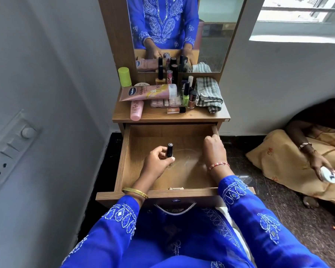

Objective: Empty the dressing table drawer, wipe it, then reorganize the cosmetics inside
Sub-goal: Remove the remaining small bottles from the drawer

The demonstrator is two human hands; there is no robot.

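- The table holds a pink tube, a pink bottle, small nail polish bottles and a folded cloth.
- The open drawer is bare wood.

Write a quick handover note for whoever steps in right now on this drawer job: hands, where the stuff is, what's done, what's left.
Left hand holds a nail polish bottle upright over the drawer floor. Right hand is curled near the drawer's right wall; I cannot tell if it holds anything.
The drawer is open and looks empty apart from that bottle.
The other cosmetics and the striped cloth sit on the tabletop.
Done: emptying, nearly. A faint streak shows on the drawer floor, so wiping is unclear.
Left: wipe if needed, then put the cosmetics back in order.
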